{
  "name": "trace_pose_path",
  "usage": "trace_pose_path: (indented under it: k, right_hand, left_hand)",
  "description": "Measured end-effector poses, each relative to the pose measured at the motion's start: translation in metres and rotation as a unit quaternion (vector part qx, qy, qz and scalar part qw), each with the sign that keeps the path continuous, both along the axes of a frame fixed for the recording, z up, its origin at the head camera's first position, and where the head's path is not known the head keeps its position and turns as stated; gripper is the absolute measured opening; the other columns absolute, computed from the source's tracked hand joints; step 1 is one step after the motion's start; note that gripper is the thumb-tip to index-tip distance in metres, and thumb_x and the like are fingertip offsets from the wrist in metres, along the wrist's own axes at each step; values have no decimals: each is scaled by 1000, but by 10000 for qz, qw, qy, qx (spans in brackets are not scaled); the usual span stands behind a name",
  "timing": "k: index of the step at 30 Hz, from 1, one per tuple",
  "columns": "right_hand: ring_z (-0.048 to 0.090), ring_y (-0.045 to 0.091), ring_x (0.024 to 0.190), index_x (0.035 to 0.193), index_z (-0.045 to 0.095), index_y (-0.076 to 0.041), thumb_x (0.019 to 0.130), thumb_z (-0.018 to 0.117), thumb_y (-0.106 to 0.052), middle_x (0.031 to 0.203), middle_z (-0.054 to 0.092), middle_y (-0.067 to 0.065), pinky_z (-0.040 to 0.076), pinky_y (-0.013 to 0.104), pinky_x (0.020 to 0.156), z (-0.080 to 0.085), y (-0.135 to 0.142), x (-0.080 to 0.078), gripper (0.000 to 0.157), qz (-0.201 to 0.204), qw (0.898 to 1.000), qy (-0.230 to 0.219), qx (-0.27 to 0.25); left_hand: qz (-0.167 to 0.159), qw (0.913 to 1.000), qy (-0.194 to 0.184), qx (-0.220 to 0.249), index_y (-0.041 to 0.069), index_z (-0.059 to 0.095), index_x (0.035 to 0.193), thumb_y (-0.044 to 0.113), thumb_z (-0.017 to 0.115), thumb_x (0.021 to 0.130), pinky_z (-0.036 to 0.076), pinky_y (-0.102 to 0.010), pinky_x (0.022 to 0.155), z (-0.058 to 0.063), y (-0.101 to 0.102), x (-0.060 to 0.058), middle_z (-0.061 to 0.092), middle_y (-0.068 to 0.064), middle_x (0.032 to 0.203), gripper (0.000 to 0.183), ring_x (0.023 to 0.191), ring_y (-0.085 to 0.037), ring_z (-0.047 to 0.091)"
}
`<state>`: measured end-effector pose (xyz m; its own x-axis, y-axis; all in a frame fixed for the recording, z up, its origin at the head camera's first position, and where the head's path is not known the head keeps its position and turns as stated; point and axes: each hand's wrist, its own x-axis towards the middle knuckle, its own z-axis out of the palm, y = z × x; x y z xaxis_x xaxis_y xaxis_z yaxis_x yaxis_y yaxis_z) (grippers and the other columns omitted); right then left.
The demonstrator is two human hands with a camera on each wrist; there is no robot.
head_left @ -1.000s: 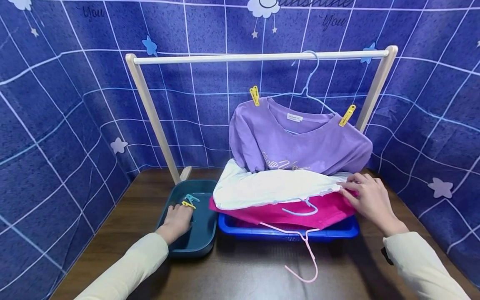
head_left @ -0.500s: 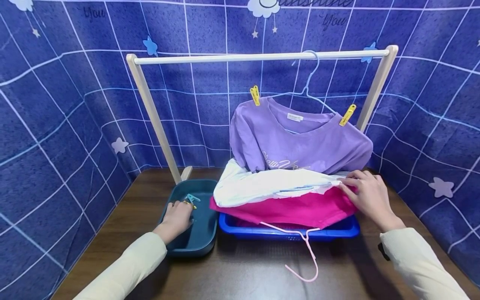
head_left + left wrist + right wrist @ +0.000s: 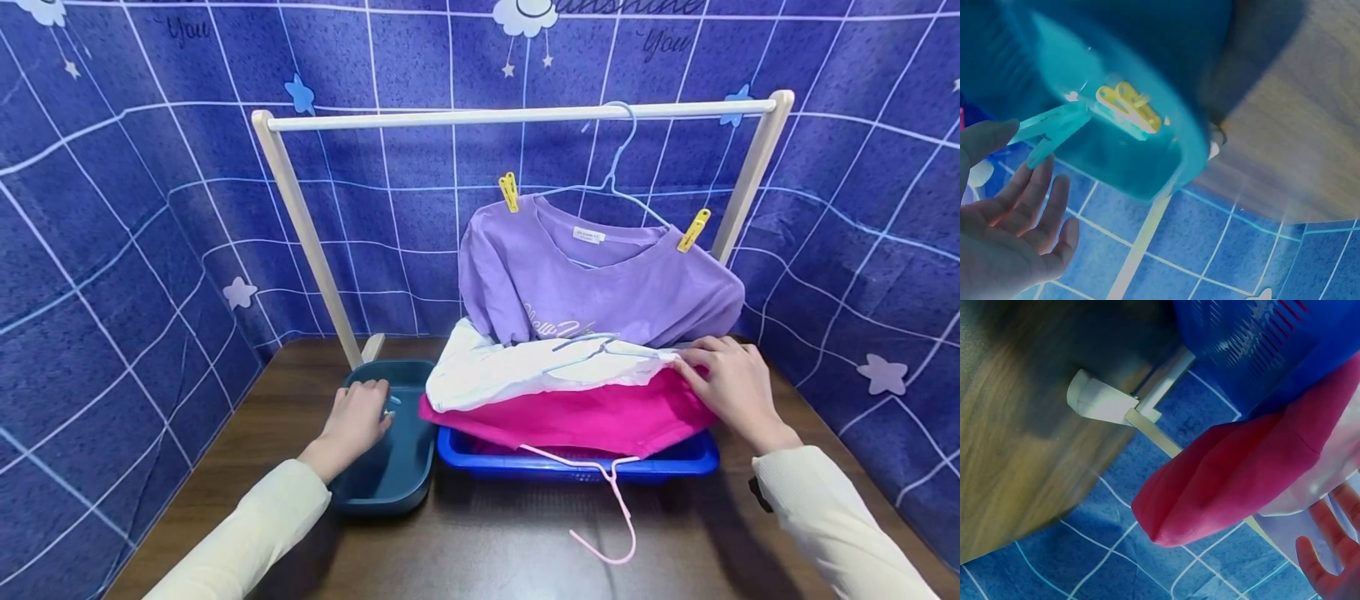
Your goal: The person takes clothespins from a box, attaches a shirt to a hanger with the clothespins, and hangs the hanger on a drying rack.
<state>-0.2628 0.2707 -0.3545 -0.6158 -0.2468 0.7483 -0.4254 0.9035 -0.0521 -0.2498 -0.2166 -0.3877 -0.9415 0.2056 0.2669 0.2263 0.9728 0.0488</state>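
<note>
In the head view my left hand [image 3: 354, 425] is over the dark teal bin [image 3: 390, 504]. The left wrist view shows its thumb and fingertip pinching a light teal clothespin [image 3: 1054, 130]. A yellow clothespin [image 3: 1130, 109] lies in the bin, with another teal one partly beneath it. My right hand [image 3: 729, 390] pinches the right edge of a white garment [image 3: 487, 379]. A light blue hanger [image 3: 581, 360] lies at that garment's upper edge, its hook pointing back. Under the white cloth is a bright pink garment [image 3: 555, 417], lying over a blue basket [image 3: 570, 468].
A purple T-shirt [image 3: 600, 292] hangs behind on a blue hanger, held by two yellow clothespins [image 3: 509, 192]. Its hanger hooks on the rack's white bar [image 3: 450, 117]. A pink hanger [image 3: 621, 500] sticks out frontward from the pink garment over the brown table [image 3: 510, 550].
The blue hanger's hook has swung from the front, over the pink garment, back onto the white one. My left hand has lifted a little, with the teal clothespin between its fingers.
</note>
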Motion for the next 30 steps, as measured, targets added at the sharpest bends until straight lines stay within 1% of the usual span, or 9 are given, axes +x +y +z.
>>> trace_pose_path:
  k: [5,8,11,14,17,20,24,27,30]
  right_hand:
    - [55,28,77,82,72,-11,74,70,-18,80,66,8,34,43,66,0,-1,-2,11,-22,10000,-28,-21]
    - [55,27,75,81,73,-11,74,70,-18,78,66,7,34,43,65,0,-2,-4,10,-42,10000,-51,-41]
    - [54,26,74,81,73,-11,74,71,-18,77,65,7,34,42,64,0,-3,-6,10,-79,9999,-98,-84]
    - [54,26,73,81,73,-12,75,70,-18,76,65,6,34,42,64,-1,-3,-8,9,-124,9998,-150,-99]
    - [54,26,73,81,73,-11,75,70,-19,76,65,6,34,43,63,-2,-3,-9,10,-170,9996,-203,-103]
    - [54,26,73,81,72,-11,76,69,-19,76,65,6,34,42,63,-2,-3,-10,11,-201,9995,-242,-96]
    - [54,27,72,81,72,-10,76,69,-20,75,64,6,34,42,62,-3,-3,-11,11,-197,9995,-240,-89]
    - [54,27,72,81,73,-10,76,69,-21,74,64,6,34,43,62,-3,-4,-11,12,-190,9995,-233,-101]
    - [54,28,72,81,73,-10,76,69,-21,74,64,7,34,42,61,-2,-4,-11,12,-192,9995,-222,-102]
  left_hand:
    - [-127,9986,420,301,3,57,95,17,73,74,42,-47,72,9,3,-2,63,-13,86,30,81,-31,57]
    - [-168,9970,584,474,4,55,94,15,73,73,40,-46,70,14,5,-3,62,-11,82,30,79,-30,57]
    - [-119,9963,510,687,4,54,98,16,72,74,40,-45,73,21,9,-4,62,-12,85,32,83,-30,57]
    - [-41,9953,326,907,5,52,103,18,70,77,39,-46,78,31,14,-3,64,-13,92,34,88,-30,58]
    - [-90,9939,329,1044,5,52,107,20,69,79,39,-48,82,40,20,-3,64,-13,97,35,92,-29,58]
    - [-200,9926,506,1087,5,52,107,21,68,80,40,-50,82,46,27,-2,64,-12,96,35,94,-28,57]
    - [-300,9899,769,1154,5,52,107,21,68,80,41,-47,80,53,36,1,62,-12,97,35,95,-26,52]
    - [-407,9868,960,1237,5,52,108,20,68,81,41,-45,80,57,42,2,63,-12,98,35,94,-27,51]
    - [-576,9824,1160,1343,5,51,109,19,67,81,39,-48,85,59,47,3,64,-11,96,35,92,-27,54]
